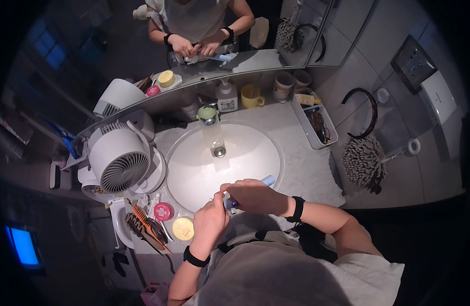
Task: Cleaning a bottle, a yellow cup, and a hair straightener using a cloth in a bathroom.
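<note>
Over the near edge of the white oval sink (238,168), my two hands meet. My right hand (258,197) is closed around a light blue, tube-like object (268,180), whose far end sticks out beyond the fingers. My left hand (213,218) has its fingers pinched together at the other end of it, touching my right fingers; whether they grip a part of it is hidden. The mirror (204,34) reflects both hands, the blue object and something whitish at the left fingers. Behind the sink stands the faucet with a green-topped attachment (208,113).
A white fan (120,164) stands left of the sink. Hairbrushes and an orange comb (143,222), a red round tin (163,211) and a yellow one (183,228) lie near my left hand. Behind are a soap pump bottle (227,95), a yellow mug (252,96) and a white bin (315,122).
</note>
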The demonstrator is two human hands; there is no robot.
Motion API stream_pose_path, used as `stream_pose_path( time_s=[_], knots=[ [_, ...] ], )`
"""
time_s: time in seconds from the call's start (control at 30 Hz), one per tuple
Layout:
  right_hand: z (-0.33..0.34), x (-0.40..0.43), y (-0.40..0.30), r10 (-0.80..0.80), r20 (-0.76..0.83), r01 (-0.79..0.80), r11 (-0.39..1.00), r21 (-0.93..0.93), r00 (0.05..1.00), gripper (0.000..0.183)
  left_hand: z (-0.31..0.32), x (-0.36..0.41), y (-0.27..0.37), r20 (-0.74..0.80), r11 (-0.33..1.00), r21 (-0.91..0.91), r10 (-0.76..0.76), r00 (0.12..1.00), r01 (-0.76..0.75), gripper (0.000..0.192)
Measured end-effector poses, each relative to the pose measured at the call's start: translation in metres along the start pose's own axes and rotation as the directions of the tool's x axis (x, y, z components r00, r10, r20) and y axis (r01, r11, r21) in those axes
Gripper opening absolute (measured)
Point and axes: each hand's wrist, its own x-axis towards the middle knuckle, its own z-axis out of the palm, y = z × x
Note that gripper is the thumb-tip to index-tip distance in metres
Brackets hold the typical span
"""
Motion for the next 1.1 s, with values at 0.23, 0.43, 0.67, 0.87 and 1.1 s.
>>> stream_pose_path(
  time_s=[0.23, 0.43, 0.67, 0.87, 1.1],
  knots=[
    [-0.005, -0.002, 0.018, 0.176, -0.088, -0.147, 0.953, 0.266, 0.981, 0.051, -0.006, 0.019, 0.004, -0.01, 0.906, 0.321, 0.293, 0.956, -0.274, 0.034],
    [-0.011, -0.006, 0.032, 0.295, 0.074, -0.302, 0.888, 0.346, 0.953, 0.062, -0.018, 0.032, 0.008, -0.134, 0.929, 0.148, 0.36, 0.923, -0.34, 0.046],
    [-0.012, -0.026, 0.068, 0.391, 0.116, -0.404, 0.822, 0.402, 0.913, 0.077, -0.049, 0.057, -0.038, -0.295, 0.9, -0.436, -0.16, 0.942, 0.017, 0.036],
    [-0.037, -0.022, 0.116, 0.662, -0.254, -0.496, 0.717, 0.49, 0.706, 0.06, -0.037, 0.035, -0.059, -0.153, 0.797, -0.579, -0.314, 0.937, 0.172, 0.032],
    [-0.062, -0.004, 0.202, 0.618, -0.699, -0.457, 0.77, 0.445, 0.361, 0.045, -0.012, 0.015, -0.067, -0.127, 0.741, -0.639, -0.366, 0.922, 0.206, 0.03]
  ],
)
